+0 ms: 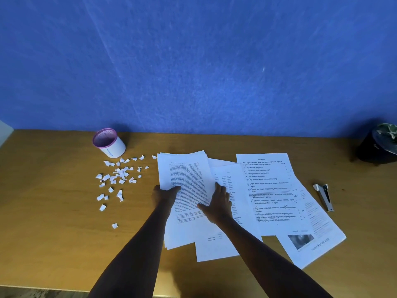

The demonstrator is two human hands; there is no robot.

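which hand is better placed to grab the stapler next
Right, probably. The right hand lies flat on the printed stack, gripping nothing, on the side of the stapler. The left hand grips the stack's left edge, farther from it.

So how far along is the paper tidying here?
Done: several pages already lie together in a stack. In hand: the left hand grips the stack's edge while the right hand lies flat on top. Left: the loose sheets spread to the right, the stapler lying untouched, and the torn scraps scattered near the cup.
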